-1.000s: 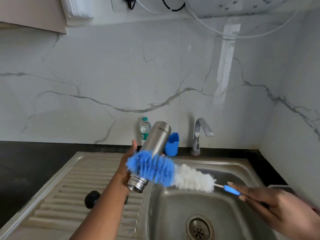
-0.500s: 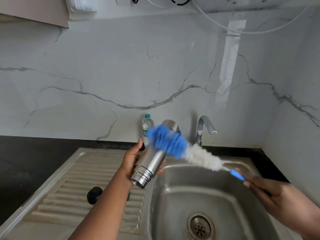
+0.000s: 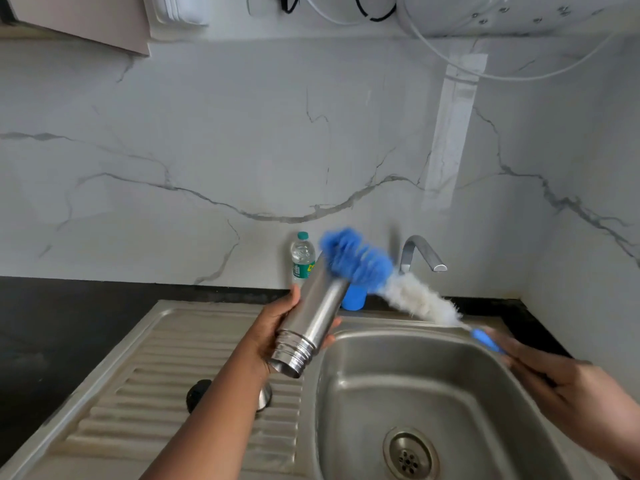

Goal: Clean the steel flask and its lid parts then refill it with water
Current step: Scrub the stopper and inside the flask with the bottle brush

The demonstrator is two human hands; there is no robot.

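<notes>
White marble with grey veins backed a black counter, and a steel sink (image 3: 346, 344) with a ribbed drainboard (image 3: 145, 375) on its left filled the lower part of the view. Over the seam between drainboard and basin, the left hand (image 3: 277, 330) held the steel flask (image 3: 313, 318) off the surface, fingers wrapped under its body and thumb up along the far side. Its long axis ran on a diagonal: the threaded open mouth pointed down, left and toward the person, while the closed base rose up and away toward the wall. Across that upper end lay the bottle brush (image 3: 388, 285), its blue bristle tip against the flask's base and the white bristles trailing down to the right, blurred. The right hand (image 3: 568, 386) gripped the brush's blue handle above the basin's right rim, fingers closed round it, though blur hid just how they lay.

Behind the flask stood a small plastic water bottle (image 3: 302, 256) with a green cap and, just right of it, a blue cup (image 3: 353, 299), partly hidden. A chrome tap (image 3: 420, 254) rose behind the basin. On the drainboard, beside the left forearm, sat a black round lid part (image 3: 197, 394) and a small steel piece (image 3: 265, 396). A drain strainer (image 3: 408, 457) showed in the basin floor.
</notes>
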